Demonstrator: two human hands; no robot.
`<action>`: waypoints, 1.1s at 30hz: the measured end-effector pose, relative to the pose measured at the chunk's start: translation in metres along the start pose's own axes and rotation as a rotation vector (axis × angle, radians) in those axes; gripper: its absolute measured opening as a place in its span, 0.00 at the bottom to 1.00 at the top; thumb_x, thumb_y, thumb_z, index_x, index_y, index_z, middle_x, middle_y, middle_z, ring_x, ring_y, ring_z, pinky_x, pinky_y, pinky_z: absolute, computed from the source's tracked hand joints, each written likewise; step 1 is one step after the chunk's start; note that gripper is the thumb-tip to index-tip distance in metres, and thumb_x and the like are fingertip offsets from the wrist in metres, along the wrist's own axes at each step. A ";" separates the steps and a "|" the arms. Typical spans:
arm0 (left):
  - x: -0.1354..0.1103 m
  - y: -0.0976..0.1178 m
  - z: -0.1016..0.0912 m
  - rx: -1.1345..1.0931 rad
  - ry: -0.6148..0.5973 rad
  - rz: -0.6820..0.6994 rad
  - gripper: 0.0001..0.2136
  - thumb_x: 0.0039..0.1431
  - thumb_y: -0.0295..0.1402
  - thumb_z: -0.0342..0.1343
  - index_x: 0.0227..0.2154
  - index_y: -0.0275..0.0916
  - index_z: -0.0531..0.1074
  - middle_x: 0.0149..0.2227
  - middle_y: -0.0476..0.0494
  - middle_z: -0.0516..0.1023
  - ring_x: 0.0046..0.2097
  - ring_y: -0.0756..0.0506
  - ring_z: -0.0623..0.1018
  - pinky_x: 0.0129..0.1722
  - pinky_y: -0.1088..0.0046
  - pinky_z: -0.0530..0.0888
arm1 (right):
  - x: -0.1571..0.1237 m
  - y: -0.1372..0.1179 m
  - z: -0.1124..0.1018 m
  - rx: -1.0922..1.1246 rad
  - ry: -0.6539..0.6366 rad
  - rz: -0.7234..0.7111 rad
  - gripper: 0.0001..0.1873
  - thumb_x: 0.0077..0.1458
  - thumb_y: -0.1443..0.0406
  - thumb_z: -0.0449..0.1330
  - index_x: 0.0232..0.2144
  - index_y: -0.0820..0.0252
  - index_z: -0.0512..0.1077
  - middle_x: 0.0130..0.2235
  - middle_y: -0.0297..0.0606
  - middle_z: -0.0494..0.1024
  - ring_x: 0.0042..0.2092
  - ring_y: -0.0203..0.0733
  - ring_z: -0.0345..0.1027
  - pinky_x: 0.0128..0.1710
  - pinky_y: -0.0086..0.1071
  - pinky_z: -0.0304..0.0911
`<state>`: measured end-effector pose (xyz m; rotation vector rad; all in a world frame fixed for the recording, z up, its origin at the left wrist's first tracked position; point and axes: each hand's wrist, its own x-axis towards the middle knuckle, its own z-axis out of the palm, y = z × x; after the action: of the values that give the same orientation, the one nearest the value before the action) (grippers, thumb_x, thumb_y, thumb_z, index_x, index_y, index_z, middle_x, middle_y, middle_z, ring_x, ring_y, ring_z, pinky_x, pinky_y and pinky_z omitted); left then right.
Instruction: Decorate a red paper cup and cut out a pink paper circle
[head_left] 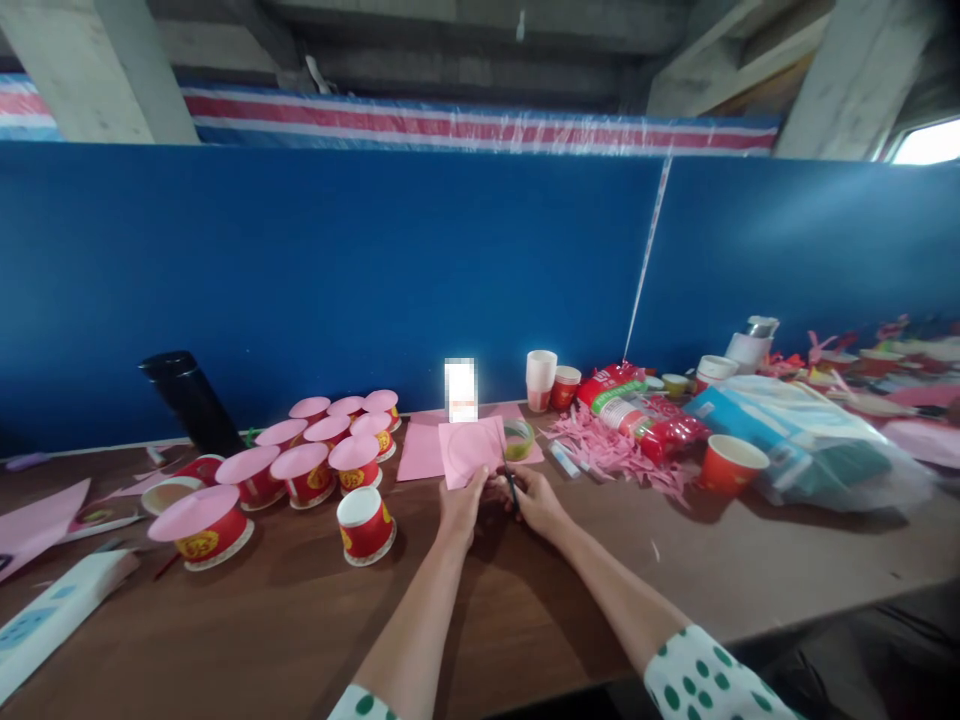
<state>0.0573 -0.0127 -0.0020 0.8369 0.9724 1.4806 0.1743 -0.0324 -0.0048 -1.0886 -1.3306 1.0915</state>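
Note:
My left hand (466, 500) pinches the lower edge of a square pink paper (472, 452), held up a little above the table. A faint round outline shows on that sheet. My right hand (538, 500) grips a pair of dark-handled scissors (511, 486), whose blades point up along the sheet's right edge. Whether the blades touch the paper I cannot tell. Behind it lie more pink sheets (421, 452) and a roll of clear tape (519, 440). Left of my hands, an upside-down red paper cup (367, 525) stands without a pink disc.
Several red cups topped with pink discs (301, 462) stand at left, near a black flask (191, 402) and a white power strip (64, 610). To the right are pink paper shreds (611, 445), a red plastic packet (637, 410), an orange cup (731, 465) and a plastic bag (817, 440).

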 end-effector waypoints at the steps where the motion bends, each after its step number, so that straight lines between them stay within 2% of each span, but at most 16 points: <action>1: 0.000 0.000 0.000 -0.004 -0.006 0.002 0.14 0.36 0.36 0.64 0.26 0.29 0.75 0.23 0.39 0.78 0.23 0.44 0.77 0.25 0.69 0.76 | 0.000 0.000 0.000 0.005 -0.001 0.004 0.18 0.47 0.58 0.58 0.40 0.62 0.68 0.19 0.28 0.67 0.17 0.29 0.59 0.11 0.20 0.53; 13: 0.006 -0.012 -0.007 0.057 -0.012 0.033 0.19 0.37 0.39 0.63 0.29 0.28 0.75 0.26 0.37 0.78 0.27 0.43 0.78 0.28 0.67 0.75 | -0.001 -0.003 0.002 0.026 0.014 0.030 0.20 0.46 0.56 0.58 0.39 0.64 0.68 0.17 0.27 0.65 0.16 0.29 0.57 0.10 0.20 0.51; 24: 0.003 -0.008 -0.004 0.046 -0.006 0.017 0.17 0.38 0.37 0.63 0.28 0.27 0.75 0.25 0.37 0.78 0.27 0.42 0.78 0.30 0.66 0.76 | 0.000 -0.001 0.002 0.012 0.011 0.015 0.19 0.47 0.57 0.57 0.38 0.64 0.68 0.17 0.27 0.66 0.16 0.29 0.58 0.11 0.20 0.52; 33: 0.003 -0.005 -0.003 0.032 -0.006 0.008 0.16 0.38 0.37 0.64 0.27 0.28 0.75 0.24 0.38 0.78 0.26 0.43 0.78 0.28 0.68 0.76 | 0.000 0.000 0.002 0.021 0.001 0.015 0.19 0.47 0.57 0.57 0.39 0.64 0.68 0.18 0.27 0.66 0.16 0.29 0.58 0.10 0.20 0.51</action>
<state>0.0563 -0.0102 -0.0083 0.8686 0.9916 1.4722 0.1728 -0.0327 -0.0045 -1.0857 -1.3092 1.1133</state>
